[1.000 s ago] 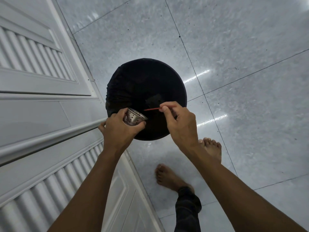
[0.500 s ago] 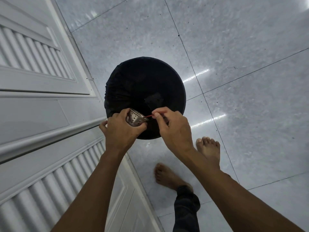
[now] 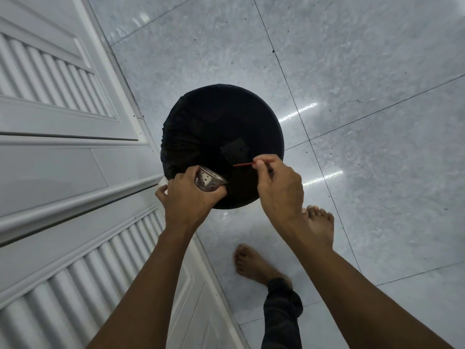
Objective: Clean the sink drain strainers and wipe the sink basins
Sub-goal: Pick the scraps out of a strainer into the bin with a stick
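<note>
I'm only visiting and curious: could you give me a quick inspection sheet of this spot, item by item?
Surface: glossy grey tiled floor, scattered dark specks.
Job's things: perforated metal drain strainer held above the black-bagged bin; thin red stick, its tip clear of the strainer.
Clutter: dark flat scrap inside the bin.
Hands: left hand grips the strainer; right hand pinches the stick.
Cables: nothing seen.
Surroundings: white louvred cabinet doors at left; the person's bare feet.

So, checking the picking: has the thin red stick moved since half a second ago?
Yes. The thin red stick, pinched in the right hand, has pulled back rightward across the round black bin, its tip now clear of the perforated metal strainer.
</note>
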A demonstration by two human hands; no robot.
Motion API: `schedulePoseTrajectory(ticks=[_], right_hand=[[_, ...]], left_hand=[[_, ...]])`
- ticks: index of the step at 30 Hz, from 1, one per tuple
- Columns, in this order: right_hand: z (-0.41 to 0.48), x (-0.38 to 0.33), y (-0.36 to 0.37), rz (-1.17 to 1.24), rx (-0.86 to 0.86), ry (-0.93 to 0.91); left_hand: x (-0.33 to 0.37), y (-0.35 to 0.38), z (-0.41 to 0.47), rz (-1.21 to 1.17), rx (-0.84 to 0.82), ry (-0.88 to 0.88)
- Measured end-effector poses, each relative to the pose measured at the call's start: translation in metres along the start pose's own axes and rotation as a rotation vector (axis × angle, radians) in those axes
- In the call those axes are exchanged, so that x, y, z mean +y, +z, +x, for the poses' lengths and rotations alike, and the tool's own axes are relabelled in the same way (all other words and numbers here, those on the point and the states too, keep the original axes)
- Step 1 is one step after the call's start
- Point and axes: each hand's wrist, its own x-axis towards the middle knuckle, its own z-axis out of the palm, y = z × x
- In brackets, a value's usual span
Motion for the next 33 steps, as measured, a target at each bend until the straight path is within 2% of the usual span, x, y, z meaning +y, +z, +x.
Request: schedulePoseTrajectory(ticks=[6, 11, 16, 19, 26, 33], right_hand=[[0.001, -0.004, -0.007, 0.02, -0.041, -0.029], [-0.005, -0.015, -0.031, 0.105, -0.015, -0.029], [-0.009, -0.056, -0.08, 0.17, -0.002, -0.058], [-0.017, -0.1, -0.116, 0.225, 0.011, -0.128], [-0.058, -0.215, -0.194, 0.322, 0.012, -0.27], [-0.122, -0.338, -0.249, 0.432, -0.027, -0.495]], left_hand=[[0.002, -0.004, -0.009, -0.191, 0.038, -0.085], [0.029, -0.017, -0.037, -0.33, 0.277, -0.038], [0.065, -0.055, -0.062, -0.389, 0.494, 0.016], [0.085, -0.092, -0.077, -0.361, 0.613, -0.003], [0.112, -0.193, -0.125, -0.343, 0.767, -0.034], [0.122, -0.308, -0.195, -0.404, 1.006, -0.05]])
